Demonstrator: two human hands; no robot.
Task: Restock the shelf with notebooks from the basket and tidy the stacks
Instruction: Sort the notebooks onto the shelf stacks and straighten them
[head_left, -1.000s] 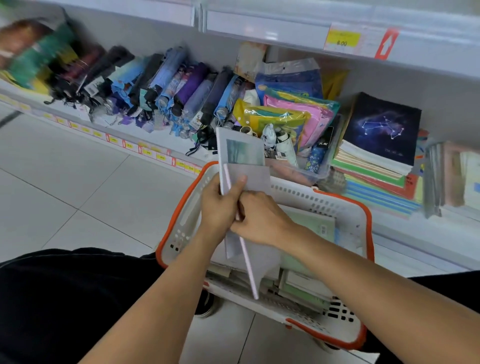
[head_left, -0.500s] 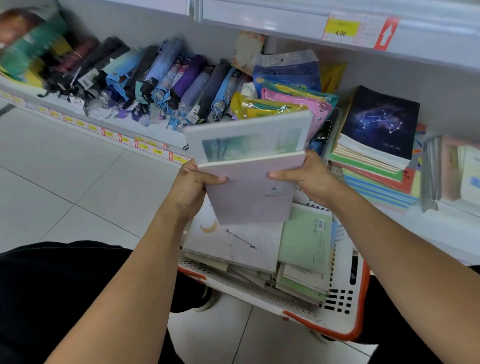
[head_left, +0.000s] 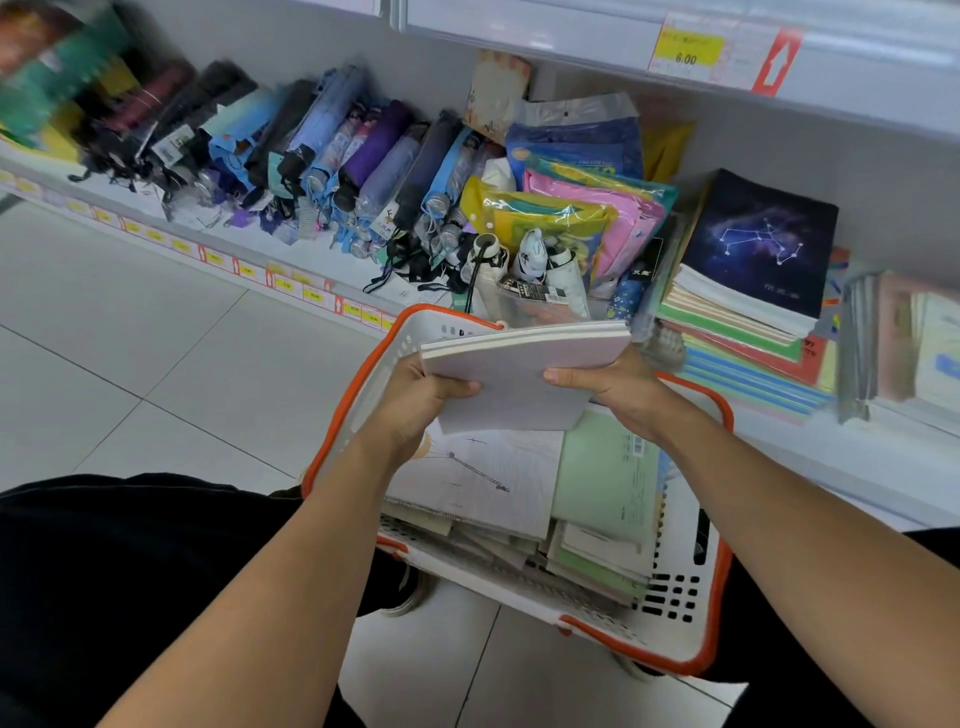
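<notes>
Pale lilac notebooks (head_left: 511, 382), a thin bundle with cream page edges, are held flat and slightly tilted above the white plastic basket with the orange rim (head_left: 691, 613). The bundle is gripped at its left edge by the left hand (head_left: 415, 402), thumb curled over the top cover, and at its right edge by the right hand (head_left: 615, 384), thumb on top and fingers hidden beneath; both grips are clamped on the bundle.

Below it, inside the basket, more notebooks are stacked: a white one with a line drawing of a crane (head_left: 478, 480) beside a light green one bearing a barcode (head_left: 608, 478), with further covers layered under them.

Beyond the basket, on the low white shelf (head_left: 332, 270), a stack of notebooks is seen to the right, topped by a dark blue cover printed with a constellation (head_left: 753, 244) and with green, red and striped covers under it. Left of that stack lie coloured plastic pouches (head_left: 587, 208), and further left a row of folded umbrellas in blue, purple and black (head_left: 322, 156). A yellow price label (head_left: 687, 50) is fixed to the shelf edge above. Grey floor tiles (head_left: 156, 374) are visible to the left.
</notes>
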